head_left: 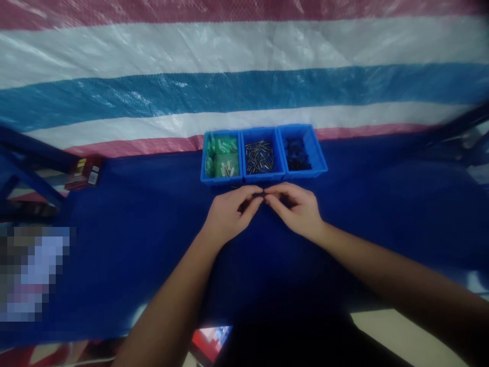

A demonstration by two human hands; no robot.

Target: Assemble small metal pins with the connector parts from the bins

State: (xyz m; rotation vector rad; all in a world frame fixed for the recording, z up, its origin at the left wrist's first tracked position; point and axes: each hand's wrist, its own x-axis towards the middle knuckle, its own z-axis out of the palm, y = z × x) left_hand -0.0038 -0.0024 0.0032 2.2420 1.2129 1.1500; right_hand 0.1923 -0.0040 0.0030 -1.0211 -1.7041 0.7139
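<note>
My left hand (234, 210) and my right hand (297, 208) meet fingertip to fingertip over the blue table, just in front of a row of blue bins. Both are closed in a pinch. Something small and dark sits between the fingertips, too small and covered to name. Behind my left hand, the left bin (221, 180) holds green plastic bags and small pale pieces. Thin metal pins (260, 157) lie loose in the middle bin (264, 177). Dark small parts (296, 154) fill the bottom of the right bin (320, 158).
Blue cloth covers the table (133, 224). A striped plastic sheet (244, 92) hangs behind the bins. At the back left stands a dark red box (84, 172) beside a blue metal frame (32, 171). A pixelated patch hides the left edge.
</note>
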